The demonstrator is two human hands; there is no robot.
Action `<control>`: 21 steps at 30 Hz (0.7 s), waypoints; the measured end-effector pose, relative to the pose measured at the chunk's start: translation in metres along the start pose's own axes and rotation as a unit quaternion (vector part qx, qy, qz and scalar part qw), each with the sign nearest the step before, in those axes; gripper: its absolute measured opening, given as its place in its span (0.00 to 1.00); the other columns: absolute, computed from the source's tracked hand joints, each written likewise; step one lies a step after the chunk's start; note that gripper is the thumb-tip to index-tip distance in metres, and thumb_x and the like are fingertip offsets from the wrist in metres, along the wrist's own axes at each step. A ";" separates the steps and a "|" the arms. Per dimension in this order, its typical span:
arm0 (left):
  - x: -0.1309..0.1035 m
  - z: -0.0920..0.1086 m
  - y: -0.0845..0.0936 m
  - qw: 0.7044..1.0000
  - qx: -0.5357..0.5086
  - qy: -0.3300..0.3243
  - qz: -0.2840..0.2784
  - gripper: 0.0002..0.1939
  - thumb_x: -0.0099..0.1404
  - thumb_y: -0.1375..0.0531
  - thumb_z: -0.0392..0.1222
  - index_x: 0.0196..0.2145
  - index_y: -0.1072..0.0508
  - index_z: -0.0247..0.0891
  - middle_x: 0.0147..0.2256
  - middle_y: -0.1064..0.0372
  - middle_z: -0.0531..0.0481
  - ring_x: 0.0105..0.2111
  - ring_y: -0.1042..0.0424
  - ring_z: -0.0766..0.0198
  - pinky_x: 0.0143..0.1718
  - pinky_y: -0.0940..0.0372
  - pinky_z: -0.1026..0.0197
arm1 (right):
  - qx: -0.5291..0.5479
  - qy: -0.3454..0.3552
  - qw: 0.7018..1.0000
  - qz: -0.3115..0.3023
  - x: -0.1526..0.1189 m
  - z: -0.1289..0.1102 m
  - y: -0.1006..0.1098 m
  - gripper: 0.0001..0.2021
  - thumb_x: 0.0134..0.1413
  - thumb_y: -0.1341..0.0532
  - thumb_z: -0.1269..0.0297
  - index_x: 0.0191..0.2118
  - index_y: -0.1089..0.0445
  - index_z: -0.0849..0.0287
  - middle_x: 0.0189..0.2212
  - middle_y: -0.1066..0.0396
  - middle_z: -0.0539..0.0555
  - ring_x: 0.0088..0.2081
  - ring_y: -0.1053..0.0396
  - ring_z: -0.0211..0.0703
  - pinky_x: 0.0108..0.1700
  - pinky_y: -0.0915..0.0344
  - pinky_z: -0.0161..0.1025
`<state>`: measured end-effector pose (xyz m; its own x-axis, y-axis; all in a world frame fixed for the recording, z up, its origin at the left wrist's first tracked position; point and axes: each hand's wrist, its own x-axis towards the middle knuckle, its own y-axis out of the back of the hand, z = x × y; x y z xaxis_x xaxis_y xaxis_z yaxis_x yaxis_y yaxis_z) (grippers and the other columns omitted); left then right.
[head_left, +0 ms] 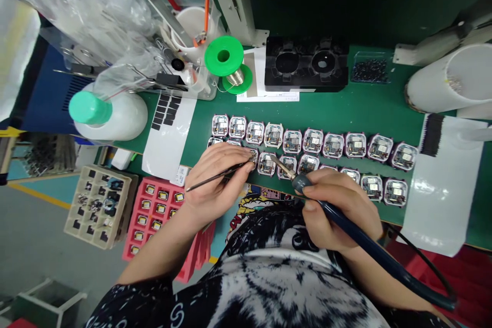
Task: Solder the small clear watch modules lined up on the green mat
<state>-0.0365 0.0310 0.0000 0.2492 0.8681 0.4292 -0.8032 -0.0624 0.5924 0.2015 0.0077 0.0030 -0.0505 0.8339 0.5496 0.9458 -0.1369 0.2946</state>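
Observation:
My left hand [219, 179] pinches a pair of dark tweezers [215, 177], their tips at a watch case in the front row, partly covered by my fingers. In my right hand [342, 205] is a soldering iron [357, 233], held like a pen. Its metal tip [277, 161] points left, over or beside a front-row watch case [266, 164]; whether it touches is unclear. Two rows of open watch cases with circuit boards stretch across the green table, the back row [292, 141] fully visible. A spool of solder wire [236, 77] stands behind them.
Behind the rows sits a black fixture [306, 69]. A white bottle with a green cap [111, 113] and a tool bin [209, 82] stand left. Pink trays [154, 215] and a beige tray [98, 207] lie lower left. A white container [442, 82] is at right.

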 end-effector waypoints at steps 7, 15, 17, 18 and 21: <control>-0.005 0.012 -0.016 0.999 -0.052 0.016 -0.003 0.16 0.64 0.33 0.27 0.47 0.24 0.42 0.43 0.20 0.50 0.46 0.20 0.58 0.50 0.23 0.46 | -0.009 -0.011 1.000 0.023 -0.012 0.003 0.020 0.13 0.49 0.37 0.76 0.41 0.25 0.57 0.28 0.27 0.50 0.30 0.25 0.42 0.33 0.23 0.43; -0.008 0.018 -0.038 0.999 -0.041 0.001 -0.030 0.17 0.65 0.33 0.27 0.49 0.24 0.42 0.45 0.20 0.49 0.48 0.20 0.58 0.52 0.24 0.47 | 0.011 -0.016 1.000 0.017 -0.015 0.011 0.017 0.14 0.49 0.37 0.77 0.42 0.25 0.58 0.30 0.26 0.51 0.31 0.26 0.42 0.33 0.23 0.42; -0.007 0.019 -0.040 0.999 -0.031 -0.009 -0.038 0.17 0.64 0.33 0.27 0.48 0.25 0.41 0.46 0.20 0.49 0.49 0.20 0.58 0.53 0.25 0.46 | 0.018 -0.023 1.000 0.010 -0.013 0.010 0.018 0.14 0.50 0.37 0.77 0.43 0.26 0.58 0.29 0.27 0.51 0.30 0.26 0.41 0.33 0.23 0.41; -0.006 0.018 -0.040 0.999 -0.026 -0.014 -0.041 0.17 0.64 0.33 0.26 0.48 0.25 0.41 0.46 0.20 0.49 0.50 0.21 0.58 0.53 0.25 0.46 | 0.018 -0.026 0.999 0.008 -0.012 0.009 0.018 0.14 0.50 0.37 0.77 0.43 0.26 0.57 0.29 0.27 0.51 0.30 0.26 0.41 0.33 0.23 0.41; -0.005 0.017 -0.040 0.998 -0.011 -0.024 -0.049 0.18 0.64 0.33 0.26 0.49 0.25 0.40 0.46 0.20 0.48 0.50 0.21 0.58 0.55 0.26 0.46 | 0.016 -0.032 0.999 0.002 -0.012 0.009 0.019 0.13 0.50 0.37 0.77 0.42 0.26 0.57 0.29 0.27 0.51 0.30 0.27 0.41 0.34 0.23 0.42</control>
<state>0.0037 0.0205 -0.0144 0.3536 0.8444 0.4024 -0.7844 0.0333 0.6193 0.2233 -0.0002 -0.0051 -0.0268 0.8656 0.5001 0.9558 -0.1243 0.2664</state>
